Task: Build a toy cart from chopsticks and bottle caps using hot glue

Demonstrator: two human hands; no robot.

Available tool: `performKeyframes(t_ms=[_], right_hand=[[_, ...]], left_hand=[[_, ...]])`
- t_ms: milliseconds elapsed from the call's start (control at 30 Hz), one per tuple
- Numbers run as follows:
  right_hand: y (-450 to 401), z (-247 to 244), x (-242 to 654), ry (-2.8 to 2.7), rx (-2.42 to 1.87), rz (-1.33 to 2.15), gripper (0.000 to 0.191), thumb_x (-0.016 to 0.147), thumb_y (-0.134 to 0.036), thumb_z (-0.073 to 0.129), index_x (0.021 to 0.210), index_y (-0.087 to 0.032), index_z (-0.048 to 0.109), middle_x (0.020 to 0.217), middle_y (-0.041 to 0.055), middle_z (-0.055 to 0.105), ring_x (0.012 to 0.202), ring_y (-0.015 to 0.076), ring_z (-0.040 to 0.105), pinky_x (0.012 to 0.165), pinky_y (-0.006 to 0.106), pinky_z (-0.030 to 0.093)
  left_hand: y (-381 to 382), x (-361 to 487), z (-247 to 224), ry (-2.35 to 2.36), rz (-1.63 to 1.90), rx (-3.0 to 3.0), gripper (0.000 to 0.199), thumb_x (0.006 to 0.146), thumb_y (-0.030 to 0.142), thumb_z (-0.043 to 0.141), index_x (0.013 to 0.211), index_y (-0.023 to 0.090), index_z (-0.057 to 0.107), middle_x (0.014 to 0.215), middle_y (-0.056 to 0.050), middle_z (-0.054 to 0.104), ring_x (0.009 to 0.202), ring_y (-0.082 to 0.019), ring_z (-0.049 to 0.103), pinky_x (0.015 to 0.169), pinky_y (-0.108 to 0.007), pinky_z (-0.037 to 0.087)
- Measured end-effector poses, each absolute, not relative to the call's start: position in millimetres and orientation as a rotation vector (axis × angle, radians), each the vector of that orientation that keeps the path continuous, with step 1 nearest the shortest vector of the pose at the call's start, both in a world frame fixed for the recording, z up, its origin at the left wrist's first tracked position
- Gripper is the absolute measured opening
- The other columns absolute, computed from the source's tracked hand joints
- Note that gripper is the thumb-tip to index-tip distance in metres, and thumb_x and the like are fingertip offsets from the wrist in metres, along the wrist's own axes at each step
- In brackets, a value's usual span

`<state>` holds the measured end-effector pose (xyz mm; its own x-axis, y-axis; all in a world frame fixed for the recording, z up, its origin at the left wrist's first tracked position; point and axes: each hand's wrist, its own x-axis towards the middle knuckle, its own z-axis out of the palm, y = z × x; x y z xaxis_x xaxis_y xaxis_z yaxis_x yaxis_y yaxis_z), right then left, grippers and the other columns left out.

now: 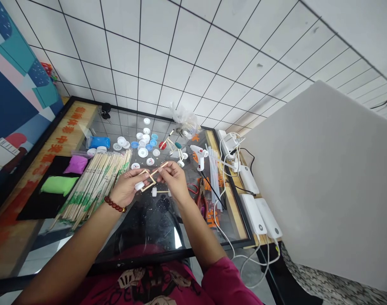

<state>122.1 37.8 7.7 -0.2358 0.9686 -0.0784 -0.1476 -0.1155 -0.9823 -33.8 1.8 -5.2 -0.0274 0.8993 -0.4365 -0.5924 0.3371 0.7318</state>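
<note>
My left hand (127, 186) is closed on a small frame of joined wooden sticks (153, 181), with a white bottle cap (139, 185) at its near left corner. The fingers of my right hand (173, 177) pinch a stick at the frame's upper right end. Both hands are raised over the glass tabletop. Just beyond them lies a white cap with red marks (150, 161). Below my right hand, a short stick with white ends (161, 192) rests on the glass, partly hidden by the hand. Farther back stands a stick model with caps (174, 148).
Wrapped chopsticks (94, 182) and green clay (58, 185) lie left. White and blue bottle caps (143, 152) are scattered at the back. To the right are a glue gun (199, 156), clear glue sticks (215, 178), red-handled pliers (201, 197), white power adapters (253, 214) and trailing cables.
</note>
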Motion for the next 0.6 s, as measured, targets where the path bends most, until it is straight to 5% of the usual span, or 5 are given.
performKeyframes(t_ms=[600], right_hand=[[36.3,-1.4,114.9,-1.254,-0.993,1.59,0.038,0.067,-0.051,0.079,0.078,-0.022,0.057,0.069,-0.0031,0.064,0.056,0.0118,0.058,0.058,0.026,0.05]], left_hand=[[2.8,-33.6,-1.5,1.164,1.199,0.449,0.03,0.052,0.017,0.091,0.077,0.012,0.075,0.069,-0.001,0.068,0.058,-0.011,0.059,0.058,-0.025,0.05]])
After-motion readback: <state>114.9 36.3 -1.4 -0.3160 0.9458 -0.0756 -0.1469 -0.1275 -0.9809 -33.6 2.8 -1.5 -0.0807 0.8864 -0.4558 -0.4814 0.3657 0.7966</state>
